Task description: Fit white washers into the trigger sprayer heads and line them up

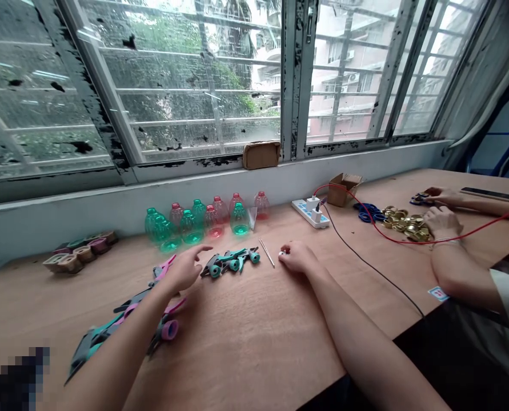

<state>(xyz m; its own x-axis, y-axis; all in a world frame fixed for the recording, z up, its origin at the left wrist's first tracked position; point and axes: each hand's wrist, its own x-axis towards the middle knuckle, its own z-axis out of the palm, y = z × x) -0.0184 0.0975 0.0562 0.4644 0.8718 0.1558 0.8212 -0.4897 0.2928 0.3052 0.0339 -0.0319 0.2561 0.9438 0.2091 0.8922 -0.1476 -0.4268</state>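
Note:
My left hand (187, 269) hovers over the table with fingers stretched out and apart, holding nothing. Just right of its fingertips lies a row of grey and teal trigger sprayer heads (234, 264). Under and beside my left forearm are more sprayer heads in grey, teal and pink (168, 329), partly hidden by the arm. My right hand (299, 258) rests on the tabletop, its fingers closed round a small white piece (282, 253) that is mostly covered. Between the hands lies a thin metal rod (267, 253).
Green bottles (192, 226) and clear red bottles (213, 221) stand near the wall. A power strip (311, 214), cables and an open carton (343, 189) sit behind my right hand. At right, another person's hands (443, 221) are near gold rings (406, 224). Several shaped pieces (83, 253) lie far left.

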